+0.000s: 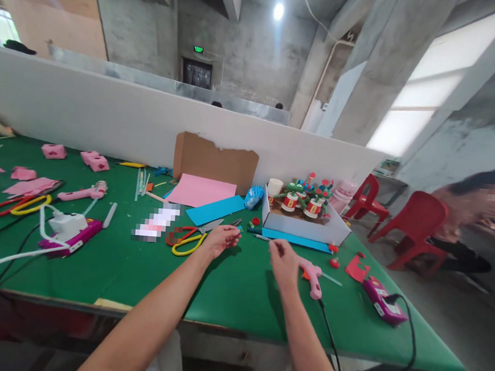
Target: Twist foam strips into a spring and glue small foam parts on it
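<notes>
Well, your left hand [222, 242] pinches a tiny blue piece [239, 228] over the desk [230, 301], right of the scissors [202, 229]; your right hand's [284, 264] fingers curl beside the pink glue gun [314, 279], contents unclear.

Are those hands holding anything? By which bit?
The left hand seems to pinch a tiny bluish piece, too small to tell by which part. The right hand is too blurred to tell.

The green table [146, 280] lies beneath the fingers [232, 230]. A white partition [86, 107] stands beyond them, along the table's far side. Farther back: concrete wall [249, 54], dark door [197, 74], lit green sign [199, 49]. A lit lamp [279, 11] is above the fingers. To their right: two red chairs [422, 225], grey floor [463, 322] and, higher, a bright window [437, 89].
</notes>
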A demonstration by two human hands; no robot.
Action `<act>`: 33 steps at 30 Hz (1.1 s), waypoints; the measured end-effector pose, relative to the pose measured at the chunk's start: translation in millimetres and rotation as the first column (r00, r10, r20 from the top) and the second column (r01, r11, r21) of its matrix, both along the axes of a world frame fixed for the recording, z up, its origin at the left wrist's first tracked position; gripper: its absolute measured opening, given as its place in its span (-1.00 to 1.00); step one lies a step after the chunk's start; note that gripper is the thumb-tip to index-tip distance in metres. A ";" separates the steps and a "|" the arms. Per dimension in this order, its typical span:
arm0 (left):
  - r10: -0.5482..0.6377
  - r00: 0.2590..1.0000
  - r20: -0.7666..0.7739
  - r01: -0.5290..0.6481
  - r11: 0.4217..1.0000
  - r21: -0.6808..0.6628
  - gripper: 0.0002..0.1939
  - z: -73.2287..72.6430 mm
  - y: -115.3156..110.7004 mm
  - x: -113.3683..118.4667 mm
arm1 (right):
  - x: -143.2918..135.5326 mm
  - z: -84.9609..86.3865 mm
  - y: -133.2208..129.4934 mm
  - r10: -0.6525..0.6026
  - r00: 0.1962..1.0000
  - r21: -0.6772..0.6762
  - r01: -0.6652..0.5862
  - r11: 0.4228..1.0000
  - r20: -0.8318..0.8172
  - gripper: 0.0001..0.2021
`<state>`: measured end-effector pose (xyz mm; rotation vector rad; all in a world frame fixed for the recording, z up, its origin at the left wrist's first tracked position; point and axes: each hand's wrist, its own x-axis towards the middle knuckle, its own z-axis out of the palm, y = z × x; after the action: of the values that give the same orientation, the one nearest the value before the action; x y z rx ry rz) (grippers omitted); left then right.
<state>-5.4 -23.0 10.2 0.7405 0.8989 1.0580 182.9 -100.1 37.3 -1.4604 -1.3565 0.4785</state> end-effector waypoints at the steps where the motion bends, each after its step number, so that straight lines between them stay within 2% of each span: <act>1: 0.019 1.000 -0.009 -0.019 1.000 0.016 -0.75 -0.1 0.5 -0.4 | -16.5 -5.6 8.6 0.070 0.987 -0.048 -0.077 0.996 -0.147 -0.69; 3: 0.053 0.998 -0.025 -0.052 0.997 0.050 -0.72 -0.2 1.1 -0.8 | -42.2 -16.2 23.8 0.201 0.893 -0.085 -0.255 0.963 -0.403 -0.62; 5: 0.061 0.997 -0.040 -0.058 0.996 0.069 -0.69 -0.4 1.0 -0.5 | -56.6 -24.2 34.4 0.278 0.764 -0.063 -0.383 0.922 -0.582 -0.51; 7: 0.037 0.998 -0.055 -0.032 0.997 0.076 -0.67 -0.8 0.3 0.3 | -61.2 -29.0 39.5 0.316 0.655 -0.023 -0.453 0.891 -0.687 -0.47; 10: -0.009 0.996 -0.084 0.016 0.996 0.089 -0.64 -1.9 -1.0 1.6 | -58.3 -32.3 39.7 0.327 0.576 0.015 -0.479 0.878 -0.749 -0.50; 15: -0.062 0.989 -0.133 0.076 0.992 0.105 -0.65 -4.0 -2.9 2.1 | -53.7 -35.3 37.4 0.323 0.556 0.021 -0.481 0.877 -0.766 -0.57; 27: -0.056 0.992 -0.114 0.069 0.992 0.109 -0.58 -1.4 -8.4 4.2 | -54.9 -38.8 41.5 0.283 0.601 0.002 -0.424 0.906 -0.748 -0.61; 31: -0.046 0.990 -0.132 0.061 0.992 0.109 -0.65 -0.6 -7.8 3.0 | -52.0 -39.9 42.6 0.287 0.615 0.010 -0.414 0.910 -0.735 -0.65; 33: -0.003 0.990 -0.138 0.019 0.993 0.115 -0.72 2.0 -7.4 1.9 | -50.8 -40.3 42.9 0.287 0.617 0.012 -0.409 0.912 -0.733 -0.66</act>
<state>-3.5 -30.4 12.2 0.9244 0.9554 1.0656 132.1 -57.2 -3.0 -0.9225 -0.9403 1.3042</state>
